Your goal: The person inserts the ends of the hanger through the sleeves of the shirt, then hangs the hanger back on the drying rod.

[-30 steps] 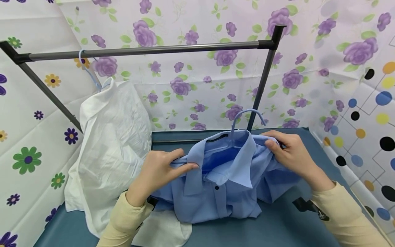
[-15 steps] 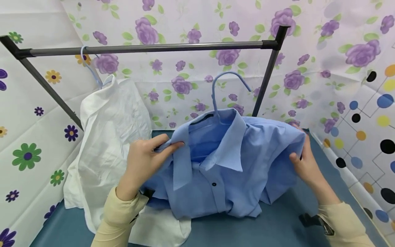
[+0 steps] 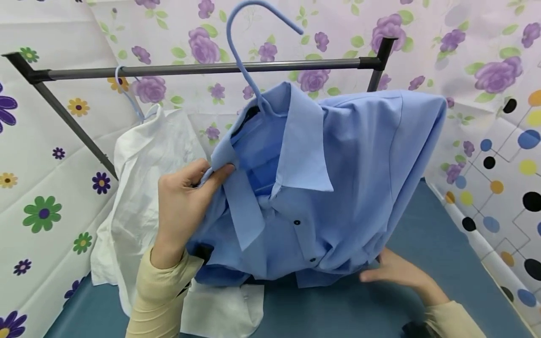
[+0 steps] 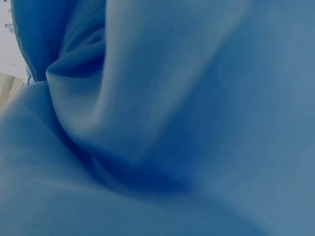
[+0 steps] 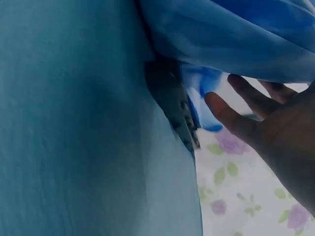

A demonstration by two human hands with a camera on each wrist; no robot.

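A light blue button-up shirt [image 3: 359, 155] is on a blue hanger [image 3: 235, 47], whose hook rises from the collar and overlaps the rack bar in the head view. My left hand [image 3: 179, 204] pinches the shirt and hanger area beside the collar, thumb in front. Under the shirt's lower right side is my right hand [image 3: 401, 273], its fingertips partly behind the cloth. The right wrist view shows that hand [image 5: 283, 123] with fingers extended and spread just below the blue fabric [image 5: 231, 39]; contact is unclear. Blue folds [image 4: 147, 88] fill the left wrist view.
A dark metal rack bar [image 3: 181, 70] spans the back. At its left end hangs a white shirt [image 3: 148, 188] on another blue hanger [image 3: 128, 98]. White cloth [image 3: 224, 310] lies on the blue-green table [image 3: 329, 312]. Patterned sheets [image 3: 486, 117] enclose the table.
The blue shirt and hanger have risen, with the hook moving up and left. My left hand keeps its pinch and has moved up-left. My right hand has left the shoulder and moved down below the shirt.
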